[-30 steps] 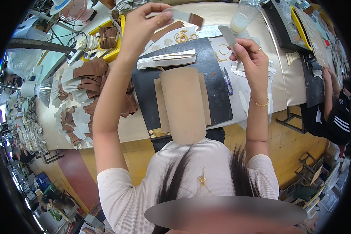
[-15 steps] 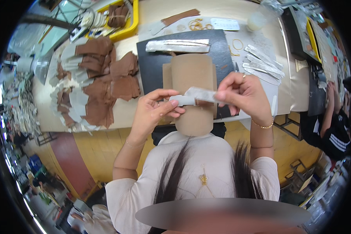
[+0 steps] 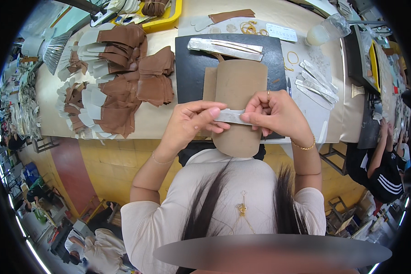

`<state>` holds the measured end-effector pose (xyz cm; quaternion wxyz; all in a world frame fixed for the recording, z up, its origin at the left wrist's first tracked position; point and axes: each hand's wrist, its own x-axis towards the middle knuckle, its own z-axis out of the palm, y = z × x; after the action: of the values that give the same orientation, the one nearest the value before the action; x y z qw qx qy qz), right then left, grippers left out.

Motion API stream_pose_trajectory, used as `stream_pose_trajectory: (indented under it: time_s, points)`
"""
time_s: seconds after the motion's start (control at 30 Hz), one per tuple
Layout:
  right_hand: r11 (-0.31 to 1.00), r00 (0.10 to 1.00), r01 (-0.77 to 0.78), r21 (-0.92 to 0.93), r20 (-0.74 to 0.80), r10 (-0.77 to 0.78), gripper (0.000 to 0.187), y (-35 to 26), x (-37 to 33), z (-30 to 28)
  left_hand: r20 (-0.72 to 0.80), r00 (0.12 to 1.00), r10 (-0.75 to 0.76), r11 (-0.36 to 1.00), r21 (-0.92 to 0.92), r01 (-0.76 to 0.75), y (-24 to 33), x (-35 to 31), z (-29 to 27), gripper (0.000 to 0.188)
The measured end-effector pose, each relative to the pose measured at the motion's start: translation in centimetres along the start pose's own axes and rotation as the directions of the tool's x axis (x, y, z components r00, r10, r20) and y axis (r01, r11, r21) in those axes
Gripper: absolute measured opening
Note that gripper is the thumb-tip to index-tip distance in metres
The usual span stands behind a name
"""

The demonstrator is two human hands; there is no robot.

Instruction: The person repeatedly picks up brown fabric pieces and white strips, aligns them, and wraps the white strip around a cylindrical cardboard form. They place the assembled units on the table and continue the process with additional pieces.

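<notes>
A narrow pale grey strip (image 3: pixel 232 116) is stretched level between my two hands. My left hand (image 3: pixel 195 118) pinches its left end between thumb and fingers. At its other end my right hand (image 3: pixel 270 113) grips with thumb and curled fingers. Beneath the strip lies a tan rounded board (image 3: pixel 241 82), its near end jutting past the table edge. It rests on a dark flat mat (image 3: pixel 192 64). Above the board, several whitish strips (image 3: pixel 226 47) lie across the mat.
Stacks of brown and pale cut pieces (image 3: pixel 123 86) spread over the table's left side. On the right are loose pale strips (image 3: pixel 317 84) and a clear bottle (image 3: pixel 326 32). A yellow tray (image 3: pixel 171 17) sits far left. Another person (image 3: pixel 381 160) is at the right.
My hands have brought the strip's pieces together, and its brown underside no longer shows. My right hand has moved in toward the left. The whole view has shifted slightly.
</notes>
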<state>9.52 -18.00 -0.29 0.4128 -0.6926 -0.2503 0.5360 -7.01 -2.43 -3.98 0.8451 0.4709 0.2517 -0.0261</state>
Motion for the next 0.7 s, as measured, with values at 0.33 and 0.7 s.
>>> stream_pose_trajectory:
  time_s: [0.33, 0.7]
  points:
    - [1.0, 1.0, -0.007, -0.005, -0.004, 0.007, 0.021, -0.03, 0.13, -0.03, -0.023, 0.999, 0.036, 0.998, 0.049, -0.035, -0.15, -0.03, 0.21, 0.025]
    - [0.999, 0.997, 0.0, 0.042, -0.074, 0.003, 0.019, 0.67, -0.27, 0.41, -0.035, 0.999, 0.035, 0.996, 0.078, -0.032, -0.19, 0.17, 0.42, 0.023]
